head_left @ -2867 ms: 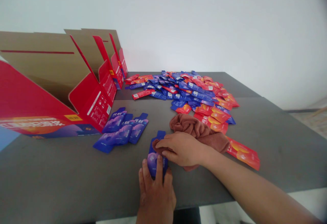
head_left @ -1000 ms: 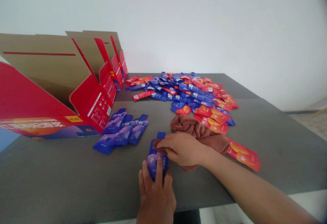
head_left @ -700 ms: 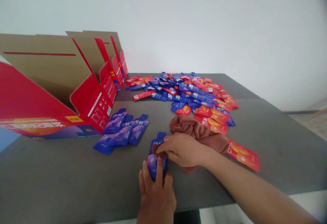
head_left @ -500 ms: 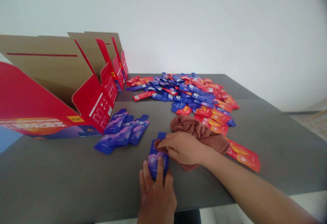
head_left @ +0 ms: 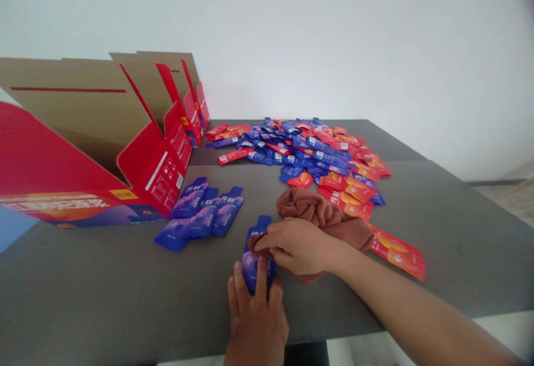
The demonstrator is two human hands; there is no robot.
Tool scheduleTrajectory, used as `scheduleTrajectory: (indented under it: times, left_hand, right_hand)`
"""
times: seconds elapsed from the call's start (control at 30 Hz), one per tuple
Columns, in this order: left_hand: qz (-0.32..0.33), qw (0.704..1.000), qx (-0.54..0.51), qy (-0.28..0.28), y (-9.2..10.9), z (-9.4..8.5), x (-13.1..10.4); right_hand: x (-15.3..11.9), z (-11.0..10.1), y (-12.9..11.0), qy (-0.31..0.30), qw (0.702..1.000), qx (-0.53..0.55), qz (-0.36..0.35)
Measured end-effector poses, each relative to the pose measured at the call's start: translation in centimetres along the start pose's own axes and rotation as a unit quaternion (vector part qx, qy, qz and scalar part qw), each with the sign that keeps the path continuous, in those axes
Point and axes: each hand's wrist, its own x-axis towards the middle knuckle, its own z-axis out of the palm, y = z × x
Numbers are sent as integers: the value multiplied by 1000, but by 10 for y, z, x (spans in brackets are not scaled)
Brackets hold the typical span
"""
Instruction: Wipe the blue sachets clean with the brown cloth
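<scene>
A blue and purple pouch (head_left: 251,268) lies flat on the table in front of me. My left hand (head_left: 257,316) is open, its spread fingers pressing the pouch's lower end down. Brown cloth (head_left: 317,210) is bunched under and beside my right hand (head_left: 302,245), which is closed on a fold of it. That fold touches the pouch's upper half and covers part of its print. Left of this pouch, several more blue pouches (head_left: 204,216) lie overlapping. An orange-red pouch (head_left: 398,252) is partly beneath the cloth's right side.
Red cardboard boxes (head_left: 152,179) with raised flaps stand in a row along the left. Farther back on the grey table (head_left: 104,293) spreads a heap of blue and red pouches (head_left: 300,149). The table's front edge runs close to me.
My right hand has slid the cloth fold slightly down and left over the pouch, showing more of its upper print. My left hand stays in place.
</scene>
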Motion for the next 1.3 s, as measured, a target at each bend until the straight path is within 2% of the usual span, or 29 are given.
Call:
scheduleTrajectory:
  times: [0.33,0.77,0.97,1.1,1.3]
  left_hand:
    - [6,1000,-1,-2,-2,3,-2]
    - [28,999,19,-4,-4,5,-3]
    - [41,997,55,17,-5,9,-6]
    - [33,999,28,10,-6,8,-6]
    - [31,999,21,2,-6,7,-5]
  right_hand:
    - [0,-1,0,-6,1000,11,-4]
    - [3,1,4,5,996,-2,92]
    - [1,-1,2,-2,999,9,45]
    - [0,-2,-1,-13,999,27,9]
    - [2,1,2,2,999,17,37]
